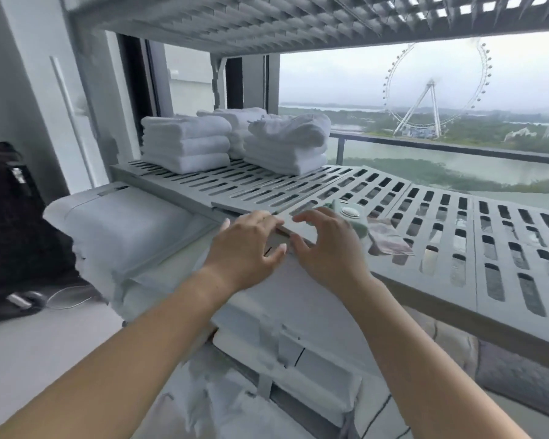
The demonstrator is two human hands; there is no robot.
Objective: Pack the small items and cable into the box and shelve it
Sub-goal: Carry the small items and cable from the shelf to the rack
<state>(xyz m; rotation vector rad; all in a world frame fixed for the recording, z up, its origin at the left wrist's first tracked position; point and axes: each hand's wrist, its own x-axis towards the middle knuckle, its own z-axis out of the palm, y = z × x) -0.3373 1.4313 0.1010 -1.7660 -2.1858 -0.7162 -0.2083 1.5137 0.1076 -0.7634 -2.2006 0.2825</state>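
**Hands at the shelf edge, small items within reach**

Hands met at the front lip of the slatted shelf (393, 198). The left hand (248, 245) lay flat with its fingers nearly straight, pressing on a pale flat panel at the edge; whether that panel was the box could not be told. The right hand (327, 245) hovered just beside it, fingers curled and spread, closed on nothing.

Just beyond the right hand sat a green gadget (351, 215) with a round white button, and touching it a folded pinkish cloth (389, 240). The gadget looked light, hard and smooth, so it probably wanted a pinch across its sides. The cloth looked soft and limp, best gathered whole. No cable showed.

Folded white towels (187, 144) were stacked well back on the same shelf.
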